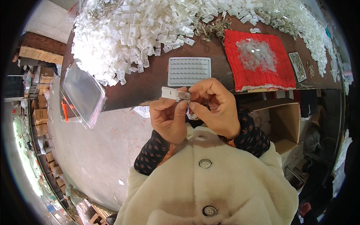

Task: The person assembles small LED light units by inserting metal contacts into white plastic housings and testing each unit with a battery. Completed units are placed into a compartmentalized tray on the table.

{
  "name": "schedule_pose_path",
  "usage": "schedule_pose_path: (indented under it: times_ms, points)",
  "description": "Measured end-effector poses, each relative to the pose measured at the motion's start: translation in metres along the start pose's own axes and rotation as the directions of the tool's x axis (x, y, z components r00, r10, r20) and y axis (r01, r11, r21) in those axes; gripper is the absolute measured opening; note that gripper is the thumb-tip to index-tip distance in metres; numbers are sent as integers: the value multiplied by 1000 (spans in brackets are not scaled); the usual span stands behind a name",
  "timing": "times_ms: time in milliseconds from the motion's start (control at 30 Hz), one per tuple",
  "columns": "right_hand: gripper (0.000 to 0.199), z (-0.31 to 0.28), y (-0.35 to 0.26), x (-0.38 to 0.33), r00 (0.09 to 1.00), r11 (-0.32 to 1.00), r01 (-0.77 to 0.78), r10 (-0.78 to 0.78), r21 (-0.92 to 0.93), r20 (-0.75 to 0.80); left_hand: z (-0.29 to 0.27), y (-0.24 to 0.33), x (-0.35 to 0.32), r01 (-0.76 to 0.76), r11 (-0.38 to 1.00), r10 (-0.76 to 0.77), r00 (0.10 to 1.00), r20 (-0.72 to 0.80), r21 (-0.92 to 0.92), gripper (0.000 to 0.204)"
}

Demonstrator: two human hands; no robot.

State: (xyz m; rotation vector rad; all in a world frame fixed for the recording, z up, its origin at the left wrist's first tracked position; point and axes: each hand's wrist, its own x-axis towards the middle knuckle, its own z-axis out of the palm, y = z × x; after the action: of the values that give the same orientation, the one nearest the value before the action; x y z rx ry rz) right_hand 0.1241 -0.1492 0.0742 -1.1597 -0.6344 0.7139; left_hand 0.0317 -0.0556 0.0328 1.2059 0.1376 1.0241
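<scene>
- Head view: nearest the camera is a cream fleece coat (210, 187) with two round buttons; dark patterned cuffs show at both wrists.
- The left hand (168, 118) is closed on a small white clip (170, 93), thumb and forefinger pinching it, held in the air just off the near edge of the table (150, 84).
- The right hand (215, 107) meets it from the other side, fingertips pinched shut on the clip's clear end, so both hands grip the one part.
- Just beyond the hands, near the table's near edge, lies a grey tray (188, 70) with rows of round dimples.
- At the table's left near corner a clear bag (83, 93) hangs over the edge, with an orange tool (64, 111) beside it.
- To the right of the tray lies a red cloth (258, 62), reaching the near edge, with a heap of clear bits (257, 52) on it.
- Right of the cloth sits a narrow tray (298, 66).
- Along the far edge a big pile of white clips (131, 33) runs across the table.
- Below the table's right side stands an open box (283, 125).
</scene>
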Motion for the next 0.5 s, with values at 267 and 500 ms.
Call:
schedule_pose_path:
  times_ms: [267, 500]
  points:
    - [29, 5, 4, 2, 1000, 1000, -5, 5, 20, -24, -3, -3, -2, -20, 999, 21, 999, -25, 46, 22]
    - [31, 2, 10, 3, 1000, 1000, -23, 23, -15, 0, -2, -5, -2, 14, 1000, -13, 996, -92, 5, 22]
